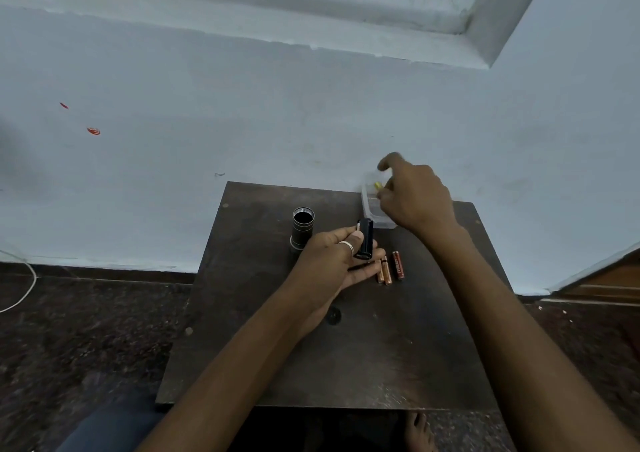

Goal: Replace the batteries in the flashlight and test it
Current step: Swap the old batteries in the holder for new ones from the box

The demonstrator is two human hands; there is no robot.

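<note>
The black flashlight body [302, 229] stands upright on the dark wooden table [346, 358], its open end facing up. My left hand [332, 264] is shut on a black battery holder [365, 239], held just right of the flashlight body. Three copper-coloured batteries [390, 269] lie side by side on the table to the right of that hand. My right hand [415, 195] is over a clear plastic box [372, 211] at the table's far edge, its fingers pinching a small yellow-tipped battery [377, 185]. A small round black cap [334, 315] lies under my left wrist.
The table stands against a pale blue wall [242, 122]. A dark speckled floor [86, 330] surrounds it, with a white cable [29, 280] at the left. My bare foot [419, 431] shows below the table's near edge. A wooden door corner [609, 278] is at the right.
</note>
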